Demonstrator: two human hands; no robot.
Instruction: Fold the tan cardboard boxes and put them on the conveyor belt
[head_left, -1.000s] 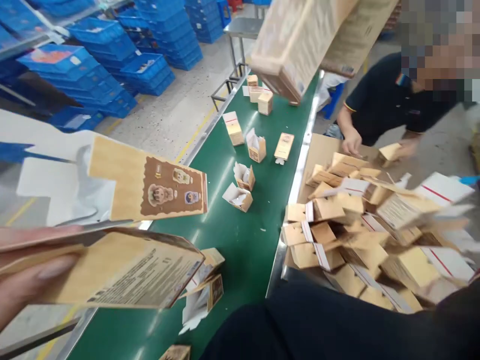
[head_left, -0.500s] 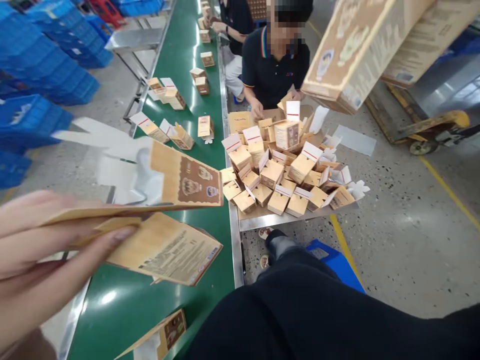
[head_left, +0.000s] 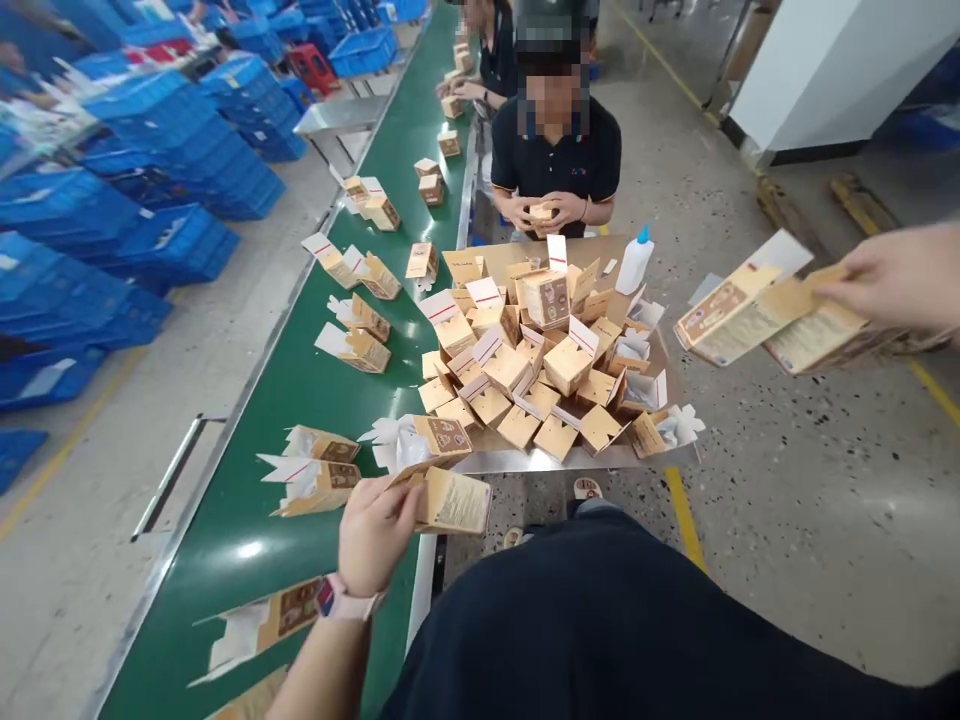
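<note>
My left hand point(head_left: 379, 530), with a watch on its wrist, pinches the raised flaps of two small cardboard boxes. One box point(head_left: 457, 502) shows a printed text side; the other box point(head_left: 448, 440) shows brown pictures and a grey-white lining at its open end. They hang over the belt's right edge, beside the pile of boxes point(head_left: 517, 425). At the far right my right hand point(head_left: 892, 280) grips more such boxes by their flaps, over the floor. A picture-sided box point(head_left: 731, 300) and a text-sided box point(head_left: 814, 335) show there; others behind are partly hidden.
A green conveyor belt point(head_left: 247, 500) runs along the left with several open boxes on it. Across the heaped table sits a co-worker point(head_left: 559, 150) holding a box. A white bottle with blue cap point(head_left: 636, 262) stands at the table's back. Blue crates point(head_left: 172, 140) are stacked left.
My left hand has moved away from the camera and rightward with its boxes. The boxes at upper right are lower and farther off, and my right hand now shows. The co-worker now holds a box.
</note>
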